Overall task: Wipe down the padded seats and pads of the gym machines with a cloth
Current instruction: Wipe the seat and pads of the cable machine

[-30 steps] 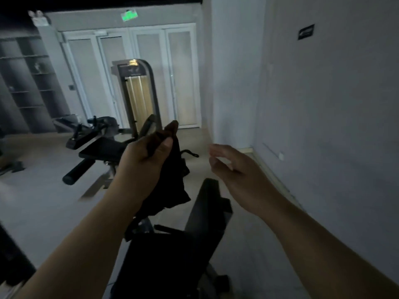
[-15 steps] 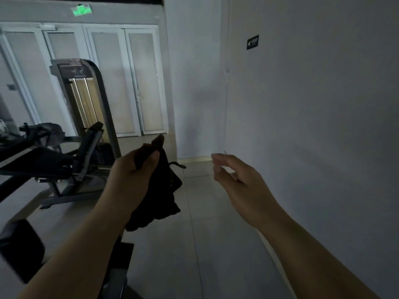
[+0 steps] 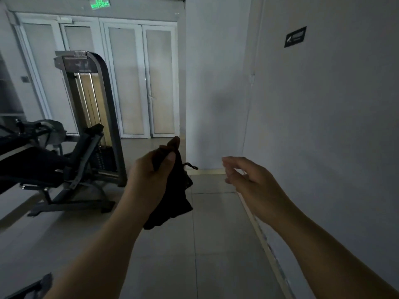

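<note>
The left hand [image 3: 151, 175] is the working grip: thumb and fingers are curled round the top of a black cloth [image 3: 172, 197], grasping it at the centre of the frame, raised in the air. The rest of the cloth hangs down below the hand in a crumpled bunch, and a thin dark loop sticks out from its right edge. The right hand [image 3: 250, 180], right of centre and apart from the cloth, is released: its fingers are loosely bent and hold nothing.

Beneath both forearms lies a pale tiled floor [image 3: 216, 244]. At the left of the frame stands a gym machine [image 3: 86, 126] with a tall grey weight-stack frame and dark padded parts, well apart from the cloth. Behind it, in the upper left, are white panelled doors [image 3: 138, 83] under a green lit exit sign [image 3: 100, 3]. A plain wall fills the right side, bearing a small dark sign [image 3: 295, 37] at upper right.
</note>
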A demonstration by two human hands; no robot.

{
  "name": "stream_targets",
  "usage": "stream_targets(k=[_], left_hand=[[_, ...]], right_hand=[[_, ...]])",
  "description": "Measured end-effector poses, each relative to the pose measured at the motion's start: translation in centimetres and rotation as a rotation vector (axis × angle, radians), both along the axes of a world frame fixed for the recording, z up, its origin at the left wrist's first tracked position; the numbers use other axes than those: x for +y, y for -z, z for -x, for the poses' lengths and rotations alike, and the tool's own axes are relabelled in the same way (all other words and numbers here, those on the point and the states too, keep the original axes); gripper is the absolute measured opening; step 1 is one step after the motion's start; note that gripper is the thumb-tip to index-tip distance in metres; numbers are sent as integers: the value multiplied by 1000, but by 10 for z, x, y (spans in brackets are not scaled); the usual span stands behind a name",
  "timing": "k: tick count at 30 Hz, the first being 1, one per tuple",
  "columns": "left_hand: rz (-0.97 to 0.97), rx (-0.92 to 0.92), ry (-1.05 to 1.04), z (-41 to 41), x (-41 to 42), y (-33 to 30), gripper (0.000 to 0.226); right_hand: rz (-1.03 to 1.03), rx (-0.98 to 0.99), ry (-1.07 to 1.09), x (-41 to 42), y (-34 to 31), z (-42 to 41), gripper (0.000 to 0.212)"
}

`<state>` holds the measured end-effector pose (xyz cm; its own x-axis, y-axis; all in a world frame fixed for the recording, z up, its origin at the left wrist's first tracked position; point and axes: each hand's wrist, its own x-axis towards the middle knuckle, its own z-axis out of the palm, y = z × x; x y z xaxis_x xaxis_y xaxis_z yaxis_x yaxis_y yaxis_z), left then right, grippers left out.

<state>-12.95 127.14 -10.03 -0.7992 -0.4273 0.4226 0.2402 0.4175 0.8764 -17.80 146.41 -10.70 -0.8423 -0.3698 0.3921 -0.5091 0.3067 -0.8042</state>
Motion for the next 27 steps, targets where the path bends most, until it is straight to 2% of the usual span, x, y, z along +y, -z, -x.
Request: stream_targets(k=[4, 9, 13, 17, 21, 25, 27], left_hand=[[-2, 14, -24, 84, -39, -8, 16], [34, 4, -108, 168, -104, 13, 30], [53, -53, -228, 227, -159, 29, 13], [-2, -54, -333, 299, -223, 29, 20], [3, -40, -483, 354, -297, 24, 23], [-268, 66, -556, 387, -370, 27, 17], [-343, 100, -567, 404, -408, 33, 18]], right_hand=[[26, 15, -52, -52, -6, 94, 31], [67, -71, -166, -135, 23, 198, 28], [94, -113, -272, -201, 46, 272, 26], [80, -154, -379, -281, 53, 362, 34], [57, -185, -554, -378, 43, 435, 25], [-12, -262, -761, -479, 49, 466, 18], [-49, -292, -901, -527, 57, 471, 24]])
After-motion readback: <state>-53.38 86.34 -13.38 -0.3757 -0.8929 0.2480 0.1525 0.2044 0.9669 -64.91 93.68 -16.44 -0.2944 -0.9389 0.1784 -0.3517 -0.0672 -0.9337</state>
